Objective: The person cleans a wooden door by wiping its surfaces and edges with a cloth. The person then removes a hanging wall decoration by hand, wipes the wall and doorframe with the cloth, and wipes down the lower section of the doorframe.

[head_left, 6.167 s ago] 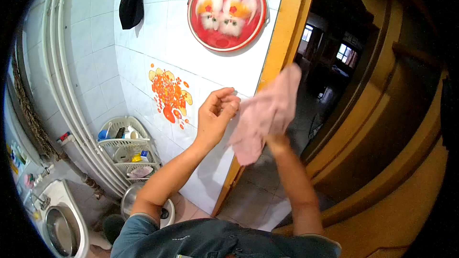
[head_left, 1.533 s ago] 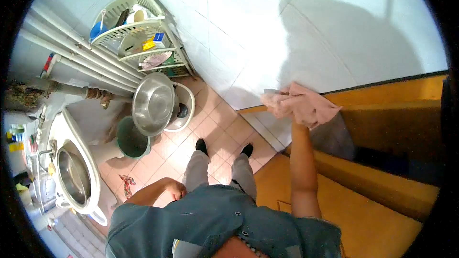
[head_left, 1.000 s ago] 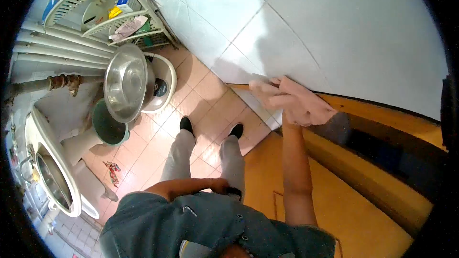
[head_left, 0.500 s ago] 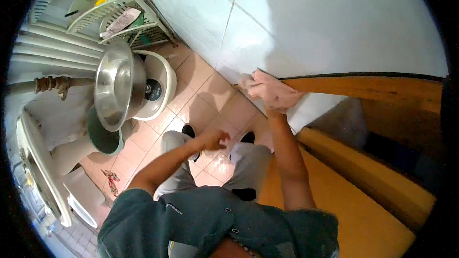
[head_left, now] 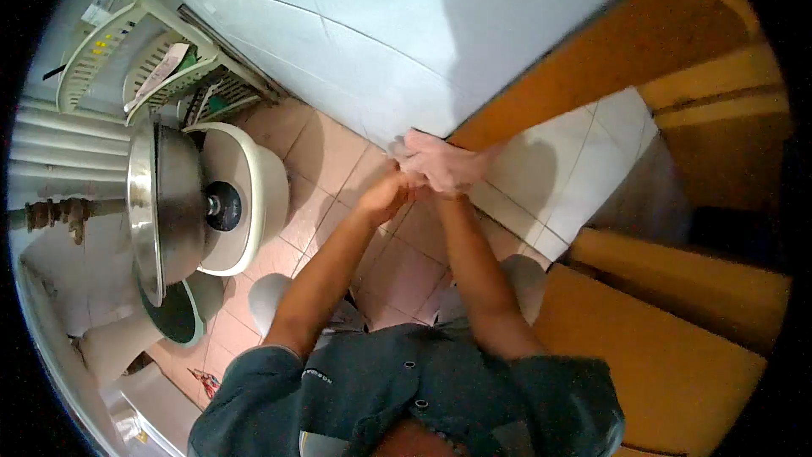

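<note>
A pink cloth [head_left: 436, 159] is bunched at the lower edge of the wall, beside the end of a brown wooden frame [head_left: 550, 89]. My right hand [head_left: 448, 189] is mostly covered by the cloth and closed on it. Close against it, my left hand [head_left: 386, 196] has its fingers curled at the cloth's near left edge, gripping it. Some blur softens the fingertips, and the cloth hides part of both hands.
To the left, a metal basin [head_left: 179, 211] leans on its side against a white round-cornered appliance [head_left: 269, 203], above a green bucket [head_left: 193, 317]. A plastic corner shelf [head_left: 182, 68] holds small items. Orange-brown wooden furniture [head_left: 651, 355] stands at my right, over pink floor tiles [head_left: 406, 267].
My left hand has moved forward from above my knees to the cloth. The right hand and cloth have shifted slightly left and down in view, and the view has turned.
</note>
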Demonstrator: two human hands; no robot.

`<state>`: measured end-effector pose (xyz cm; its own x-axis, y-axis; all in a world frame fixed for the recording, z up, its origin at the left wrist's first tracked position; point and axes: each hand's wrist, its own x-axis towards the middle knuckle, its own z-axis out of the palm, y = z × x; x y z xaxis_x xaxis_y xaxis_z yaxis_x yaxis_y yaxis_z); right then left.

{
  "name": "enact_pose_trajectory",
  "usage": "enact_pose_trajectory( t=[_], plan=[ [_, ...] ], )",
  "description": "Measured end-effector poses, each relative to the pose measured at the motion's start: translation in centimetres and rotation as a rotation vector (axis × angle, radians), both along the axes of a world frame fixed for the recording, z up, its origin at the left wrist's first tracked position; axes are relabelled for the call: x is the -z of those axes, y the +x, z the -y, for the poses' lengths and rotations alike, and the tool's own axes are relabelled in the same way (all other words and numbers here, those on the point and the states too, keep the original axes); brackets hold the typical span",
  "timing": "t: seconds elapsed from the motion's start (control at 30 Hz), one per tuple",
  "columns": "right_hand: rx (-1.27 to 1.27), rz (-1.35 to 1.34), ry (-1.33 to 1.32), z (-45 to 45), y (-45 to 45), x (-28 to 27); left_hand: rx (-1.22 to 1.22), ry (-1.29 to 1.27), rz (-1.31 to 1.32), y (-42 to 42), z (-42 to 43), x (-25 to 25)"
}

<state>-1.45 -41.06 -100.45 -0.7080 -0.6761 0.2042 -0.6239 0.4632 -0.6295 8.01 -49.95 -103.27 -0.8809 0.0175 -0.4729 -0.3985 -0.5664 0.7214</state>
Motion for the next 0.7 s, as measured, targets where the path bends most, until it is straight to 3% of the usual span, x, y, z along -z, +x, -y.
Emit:
enact_pose_trajectory(
  t=[0.07, 0.2, 0.33, 0.4, 0.43, 0.53, 0.6, 0.7],
  plan=[
    [0.087, 0.092, 0.008, -0.1, 0.6, 0.6, -0.101, 0.432, -0.086, 0.6, 0.5, 1.3],
    [0.343, 0.285, 0.020, -1.0, 1.9, 2.9, -0.157, 0.333, 0.066, 1.1, -0.2, 5.1],
    [0.716, 0.339, -0.203, -0.7, 3.0, 14.4, -0.199, 0.292, 0.182, 0.6, -0.5, 10.0],
    [0.642, 0.687, 0.337, 0.2, 1.6, 12.9, -0.193, 0.303, 0.210, 0.2, -0.6, 13.2],
    [0.764, 0.530, 0.377, 0.4, 2.1, 15.5, -0.162, 0.356, 0.206, -0.3, -0.8, 14.2],
    [0.759, 0.359, 0.335, -0.6, 3.0, 20.1, -0.175, 0.345, 0.242, -1.3, -1.7, 16.3],
    [0.415, 0.193, 0.425, 0.0, 3.7, 26.2, -0.228, 0.285, 0.283, -1.7, -2.4, 16.0],
    [0.729, 0.487, -0.089, -0.6, 3.9, 21.6, -0.294, 0.165, 0.290, -2.2, -4.3, 11.4]
  ],
)
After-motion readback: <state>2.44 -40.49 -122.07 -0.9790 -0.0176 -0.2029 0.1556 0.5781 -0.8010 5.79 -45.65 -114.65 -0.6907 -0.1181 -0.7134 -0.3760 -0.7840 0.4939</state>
